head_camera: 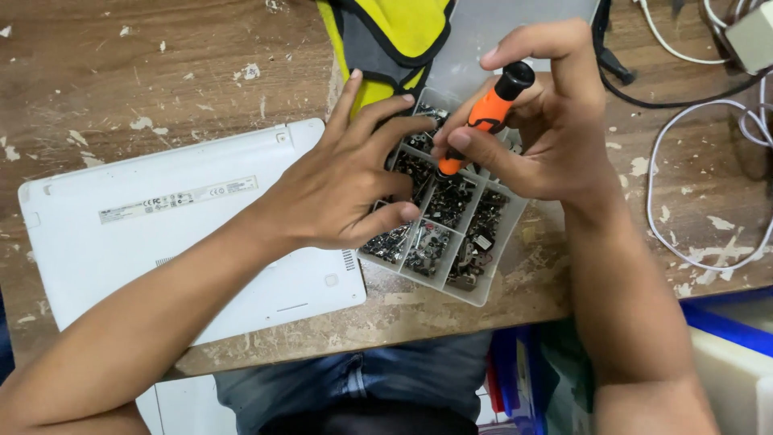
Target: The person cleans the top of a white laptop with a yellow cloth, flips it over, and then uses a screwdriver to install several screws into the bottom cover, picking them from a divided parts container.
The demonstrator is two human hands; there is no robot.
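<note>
Furthest out to the left of your left hand lies a white laptop (185, 225), turned underside up on the worn wooden bench (121, 72), its right edge running beneath your wrist. Your left hand (342, 181) is spread, fingers fanned and empty, its fingertips (407, 212) dipping into the left compartments of the clear plastic parts tray (471, 294); it grips nothing, only probes the small dark screws and components heaped there. Those pieces look tiny, hard and light, so they will likely skitter and slip between your fingers; pinch one at a time between thumb and forefinger rather than scooping. The tray itself appears thin-walled and light, apt to slide or tip near the bench edge, so steady it by its rim.

Just above your fingers sits a yellow and grey cloth (403, 28), soft and crumpled. To the right, your right hand (555, 137) is closed around an orange screwdriver (487, 117) with a black cap, thumb and fingers wrapped on the handle, the tip pointing down into the tray's middle compartments. The handle looks rigid and ribbed, giving sure purchase at mid-handle. Beyond your right hand, white cables (684, 153) loop over the bench.
</note>
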